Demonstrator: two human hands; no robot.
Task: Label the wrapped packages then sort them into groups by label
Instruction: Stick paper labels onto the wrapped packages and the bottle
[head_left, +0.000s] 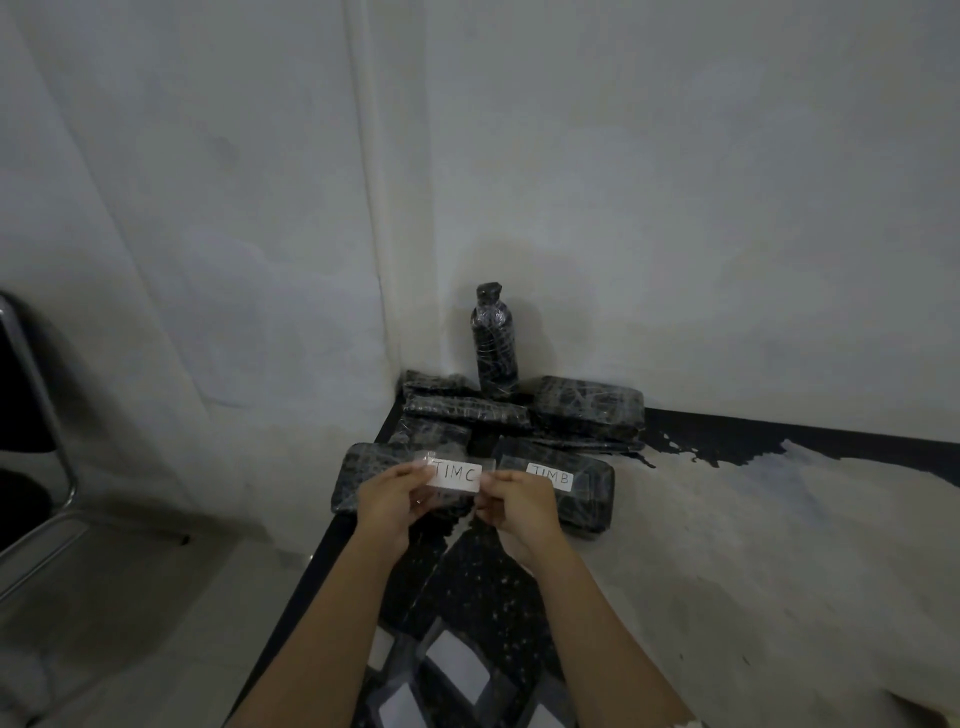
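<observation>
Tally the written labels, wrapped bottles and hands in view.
Written labels: 2 (TIM C, TIM B)
Wrapped bottle: 1
Hands: 2 (left hand, right hand)
Total: 5

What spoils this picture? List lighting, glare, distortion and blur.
Head view: dim, underexposed; the wide-angle lens bows the wall corner; faint glints on the wrapped bottle; TIMC label legible, TIMB label softer; black packages merge into the dark tabletop.

Dim, greyish, wide-angle view with bent edges, soft shadows, perhaps slight blur
</observation>
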